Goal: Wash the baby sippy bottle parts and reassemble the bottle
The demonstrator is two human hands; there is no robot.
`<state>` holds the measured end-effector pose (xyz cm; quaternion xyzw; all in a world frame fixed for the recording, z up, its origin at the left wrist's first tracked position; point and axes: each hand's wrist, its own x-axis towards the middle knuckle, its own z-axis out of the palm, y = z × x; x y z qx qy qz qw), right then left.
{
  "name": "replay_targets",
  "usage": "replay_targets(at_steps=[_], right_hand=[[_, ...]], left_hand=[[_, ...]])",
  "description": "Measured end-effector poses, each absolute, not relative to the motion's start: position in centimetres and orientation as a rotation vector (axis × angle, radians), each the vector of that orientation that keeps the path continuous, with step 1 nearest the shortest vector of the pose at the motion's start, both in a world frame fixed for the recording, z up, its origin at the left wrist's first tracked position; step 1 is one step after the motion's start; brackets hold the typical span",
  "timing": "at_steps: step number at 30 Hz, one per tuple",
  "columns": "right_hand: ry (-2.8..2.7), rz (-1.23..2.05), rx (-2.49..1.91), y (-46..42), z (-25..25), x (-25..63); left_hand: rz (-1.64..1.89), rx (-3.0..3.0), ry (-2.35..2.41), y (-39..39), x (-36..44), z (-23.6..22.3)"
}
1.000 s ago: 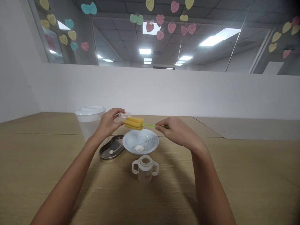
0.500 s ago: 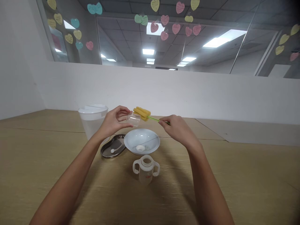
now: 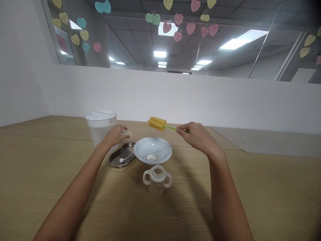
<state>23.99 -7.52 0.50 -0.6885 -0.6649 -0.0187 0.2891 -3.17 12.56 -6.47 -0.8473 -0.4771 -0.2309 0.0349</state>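
Observation:
My left hand [image 3: 114, 136] is closed around a small clear plastic cap [image 3: 127, 134], held above the far end of a kidney-shaped metal tray [image 3: 115, 162]. In my right hand [image 3: 194, 134] is the thin green handle of a sponge bottle brush [image 3: 157, 123], whose yellow head points left over a white bowl [image 3: 140, 145]. Inside the bowl lie a white ring [image 3: 151, 157] and a small clear piece. A baby bottle [image 3: 156, 182] with two handles stands upright in front of the bowl, its top uncovered. On the tray rests a thin white tube with a round end [image 3: 121, 160].
A tall white lidded bucket [image 3: 97, 129] stands behind the tray, left of the bowl. The wooden table [image 3: 263, 194] meets a white wall [image 3: 175, 97] with a window above it, dotted with heart-shaped notes.
My left hand has moved left and down with the clear cap, away from the brush and over the tray. The brush in my right hand has shifted slightly right.

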Motion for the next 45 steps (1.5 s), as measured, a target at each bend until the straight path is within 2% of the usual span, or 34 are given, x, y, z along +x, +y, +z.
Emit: replay_targets(at_steps=[7,18,22,27,32,37,45], right_hand=[[-1.8,-0.037,-1.802,-7.3,0.4,23.8],[-1.814,-0.067,-1.818,-7.3,0.3,23.7],[-1.801,-0.076,-1.806,-7.3,0.2,23.8],[-1.799,-0.073,-1.836,-7.4,0.4,24.2],[-1.736,-0.069,-1.855,-7.6,0.6,24.6],[-1.742,-0.08,-1.862,-7.6,0.5,24.8],[-1.787,-0.056,-1.851,-7.5,0.6,24.7]], left_hand=[[-0.443,-2.747,-1.432,14.3,-2.4,-10.4],[-0.377,-2.838,-1.373,15.1,-2.3,-12.4],[-0.386,-2.823,-1.371,14.7,-2.3,-12.1],[-0.504,-2.739,-1.349,12.6,-1.2,-9.0],[-0.559,-2.877,-1.115,8.4,2.4,-6.6],[-0.421,-2.996,-0.997,6.1,5.1,-7.7],[-0.328,-3.017,-0.938,7.3,6.1,-10.1]])
